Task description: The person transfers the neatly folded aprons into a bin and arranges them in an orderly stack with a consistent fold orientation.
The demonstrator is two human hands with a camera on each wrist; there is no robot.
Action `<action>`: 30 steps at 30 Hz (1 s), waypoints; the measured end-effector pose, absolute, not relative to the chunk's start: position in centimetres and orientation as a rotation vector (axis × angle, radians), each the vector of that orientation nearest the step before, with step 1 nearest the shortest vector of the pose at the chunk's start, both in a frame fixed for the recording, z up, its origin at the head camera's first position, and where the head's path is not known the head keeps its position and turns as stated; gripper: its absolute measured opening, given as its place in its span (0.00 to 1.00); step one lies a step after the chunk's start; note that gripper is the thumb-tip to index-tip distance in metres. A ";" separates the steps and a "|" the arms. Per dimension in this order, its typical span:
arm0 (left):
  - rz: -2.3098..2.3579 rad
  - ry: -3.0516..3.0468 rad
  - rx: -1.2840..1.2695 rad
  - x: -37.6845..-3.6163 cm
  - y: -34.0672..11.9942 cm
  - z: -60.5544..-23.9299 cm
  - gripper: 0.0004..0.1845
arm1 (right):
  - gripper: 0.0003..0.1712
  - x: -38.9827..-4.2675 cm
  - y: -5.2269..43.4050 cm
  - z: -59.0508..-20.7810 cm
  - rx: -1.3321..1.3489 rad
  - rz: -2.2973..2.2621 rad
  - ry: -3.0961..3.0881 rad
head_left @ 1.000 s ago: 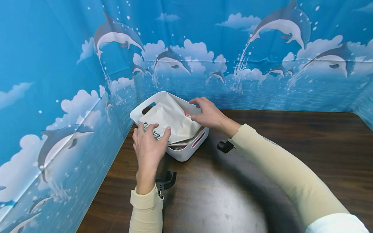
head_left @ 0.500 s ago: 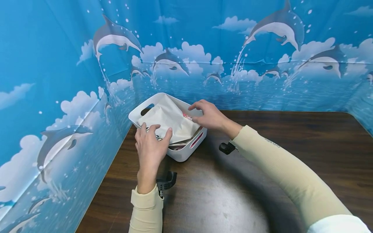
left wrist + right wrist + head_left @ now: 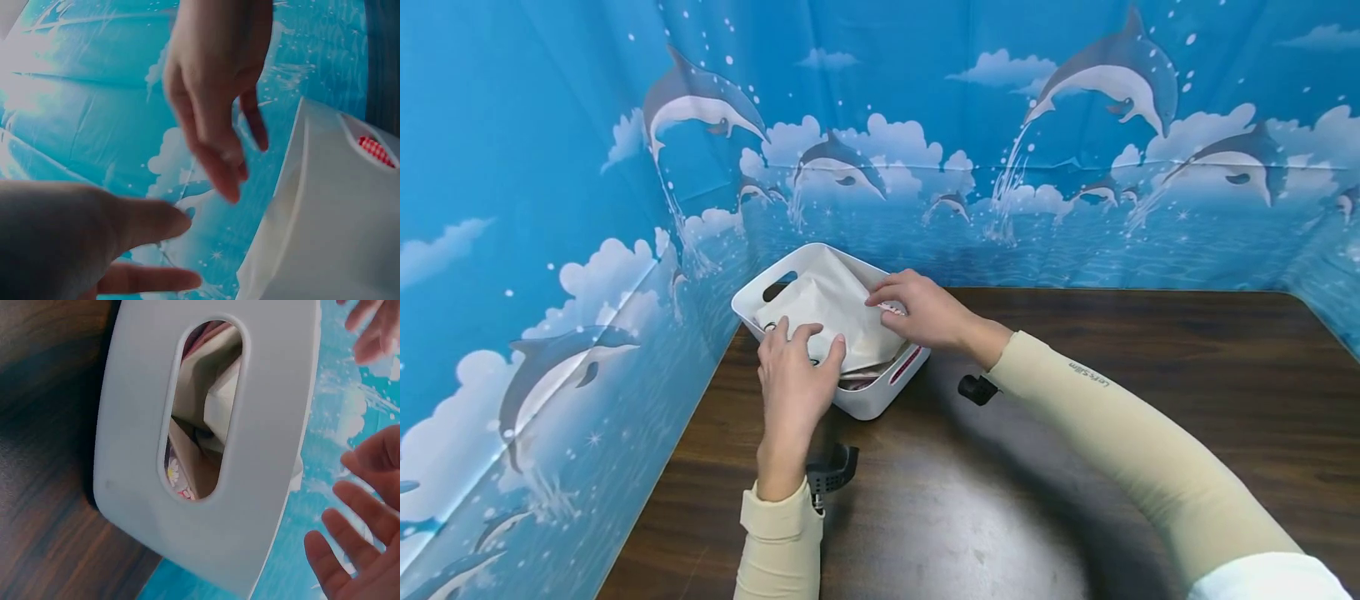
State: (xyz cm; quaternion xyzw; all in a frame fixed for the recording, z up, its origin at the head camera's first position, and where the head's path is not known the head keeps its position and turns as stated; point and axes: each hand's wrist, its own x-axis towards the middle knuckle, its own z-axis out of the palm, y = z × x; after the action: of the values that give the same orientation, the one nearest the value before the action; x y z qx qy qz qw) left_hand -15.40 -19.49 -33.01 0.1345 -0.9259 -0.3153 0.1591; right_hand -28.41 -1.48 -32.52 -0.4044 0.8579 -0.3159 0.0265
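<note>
A white plastic bin (image 3: pixel 867 405) with oval handle holes stands tilted to the view in the table's corner. Cream cloth (image 3: pixel 838 304) with black marks, perhaps a fabric bag, covers most of its contents. My left hand (image 3: pixel 793 379) is over the near left rim, fingers spread and bent. Above the right side of the bin hovers my right hand (image 3: pixel 925 310), its fingers loosely bent, partly hiding a small red-and-white patch. In the left wrist view both hands, the left (image 3: pixel 106 231) and the right (image 3: pixel 215 94), appear apart from the bin, holding nothing.
Through the handle hole in the right wrist view, folded cloths show, one with a daisy print (image 3: pixel 177 477). Red checked cloth (image 3: pixel 375 150) shows through the other hole. A dolphin-print curtain (image 3: pixel 880 100) rises behind and left of the dark wooden table (image 3: pixel 1150 358).
My right hand has moved slightly left and down, further over the cream cloth. The left hand stays near the bin's near left rim, shifting slightly right. The bin looks still.
</note>
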 end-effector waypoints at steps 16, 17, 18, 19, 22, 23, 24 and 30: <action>-0.900 -2.633 0.276 -15.1 -18.5 -33.5 0.25 | 0.24 -29.5 -4.2 -33.0 -1.287 -0.229 2.682; -0.892 -2.623 0.275 -15.1 -18.5 -33.6 0.26 | 0.24 -29.6 -4.2 -33.2 -1.247 -0.212 2.683; -0.883 -2.617 0.261 -15.2 -18.4 -33.7 0.27 | 0.25 -29.7 -4.0 -33.3 -1.206 -0.203 2.686; -0.871 -2.613 0.245 -15.4 -18.3 -33.8 0.28 | 0.25 -29.8 -3.7 -33.5 -1.175 -0.201 2.684; -0.838 -2.601 0.205 -15.8 -18.0 -34.0 0.29 | 0.27 -30.0 -3.1 -33.8 -1.124 -0.213 2.670; -0.831 -2.597 0.197 -15.8 -18.0 -34.0 0.29 | 0.27 -30.0 -3.0 -33.8 -1.116 -0.228 2.661; -0.826 -2.594 0.189 -15.9 -17.9 -34.1 0.29 | 0.28 -30.1 -2.9 -33.8 -1.110 -0.246 2.654; -0.831 -2.568 0.174 -16.0 -17.8 -34.0 0.28 | 0.26 -30.0 -2.6 -32.9 -1.153 -0.397 2.663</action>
State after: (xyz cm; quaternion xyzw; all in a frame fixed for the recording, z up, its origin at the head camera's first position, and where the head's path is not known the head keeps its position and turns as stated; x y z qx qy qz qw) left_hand -15.95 -17.76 -33.97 0.0628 -0.9268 -0.3001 0.2168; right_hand -30.03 -2.55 -32.94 -0.3914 0.9041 -0.1348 0.1063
